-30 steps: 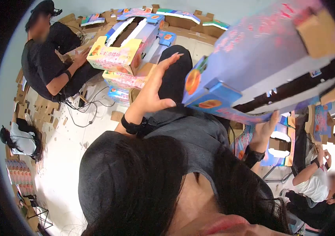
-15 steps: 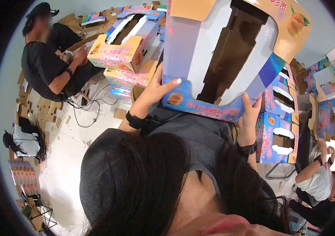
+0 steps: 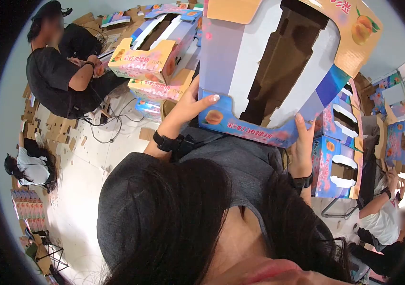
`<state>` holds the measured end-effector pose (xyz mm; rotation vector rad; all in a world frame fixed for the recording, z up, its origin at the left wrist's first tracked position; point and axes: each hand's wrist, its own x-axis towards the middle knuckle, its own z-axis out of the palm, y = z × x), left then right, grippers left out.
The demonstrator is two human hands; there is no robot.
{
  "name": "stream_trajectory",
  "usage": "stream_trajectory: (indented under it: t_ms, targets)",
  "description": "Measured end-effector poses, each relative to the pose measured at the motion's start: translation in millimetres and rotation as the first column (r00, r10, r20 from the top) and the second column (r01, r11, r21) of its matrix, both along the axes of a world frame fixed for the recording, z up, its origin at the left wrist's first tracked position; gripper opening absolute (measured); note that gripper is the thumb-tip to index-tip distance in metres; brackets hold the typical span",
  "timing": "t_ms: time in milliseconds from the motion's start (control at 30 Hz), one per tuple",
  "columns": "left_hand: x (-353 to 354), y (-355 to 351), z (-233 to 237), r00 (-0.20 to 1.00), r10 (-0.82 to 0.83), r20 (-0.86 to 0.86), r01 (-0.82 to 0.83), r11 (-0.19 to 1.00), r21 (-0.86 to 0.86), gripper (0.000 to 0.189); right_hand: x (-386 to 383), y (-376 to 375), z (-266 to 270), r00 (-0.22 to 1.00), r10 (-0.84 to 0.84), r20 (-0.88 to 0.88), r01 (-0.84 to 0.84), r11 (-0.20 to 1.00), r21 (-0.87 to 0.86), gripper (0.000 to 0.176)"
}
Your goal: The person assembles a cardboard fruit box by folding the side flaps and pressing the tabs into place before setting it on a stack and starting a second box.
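A printed cardboard fruit box (image 3: 242, 61) with peach pictures is held up in front of my chest. A long cut-out in its top shows the brown inside. My left hand (image 3: 188, 108) is closed on its near left corner, thumb on the blue panel. On the near right corner, my right hand (image 3: 302, 147) grips the same box, its thumb on the front edge. The fingers of both hands are partly hidden by the box. Left of it, a similar box (image 3: 138, 66) rests on a stack; more boxes (image 3: 331, 164) stand to the right.
A seated person in black (image 3: 52, 78) is at the left, near cables (image 3: 112, 128) on the floor. Flattened cardboard pieces (image 3: 60, 128) lie beyond. Another person in a white top (image 3: 31, 166) sits farther left. At the right, a person in white (image 3: 383, 228) works beside a blue carton (image 3: 395, 142).
The box in my hands has shifted very slightly right. The seated person at the left has moved their arms, and the cardboard piece by their hands no longer shows.
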<state>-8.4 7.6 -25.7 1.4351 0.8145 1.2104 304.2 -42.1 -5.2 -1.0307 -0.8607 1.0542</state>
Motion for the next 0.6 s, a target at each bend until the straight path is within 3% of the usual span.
stream_trajectory:
  t_ms: [133, 233, 433, 533, 600]
  targets:
    - [-6.7, -3.3, 1.0, 0.993, -0.12, -0.017, 0.12, 0.993, -0.023, 0.09, 5.9, -6.8, 1.8, 0.998, 0.067, 0.006, -0.067, 0.996, -0.053, 0.085]
    - [-3.3, -11.8, 18.1, 0.989, -0.139, -0.056, 0.129, 0.98, -0.153, 0.108, 7.8, -6.6, -3.7, 0.998, 0.046, 0.052, -0.048, 0.998, 0.047, 0.089]
    - [3.6, -11.2, 22.7, 0.995, 0.04, -0.096, -0.021, 0.981, 0.191, 0.135, 18.9, 1.8, -37.2, 0.999, 0.007, -0.039, -0.002, 0.991, 0.13, 0.087]
    - [1.2, -11.1, 27.6, 0.974, 0.12, -0.193, -0.05, 0.941, 0.336, 0.138, 20.1, 3.8, -43.2, 1.0, 0.006, -0.012, -0.004, 0.988, 0.157, 0.087]
    - [0.4, -11.8, 27.2, 0.97, 0.127, -0.209, -0.055, 0.946, 0.32, 0.138, 18.6, 3.5, -46.6, 0.999, -0.01, -0.033, 0.015, 0.988, 0.153, 0.088]
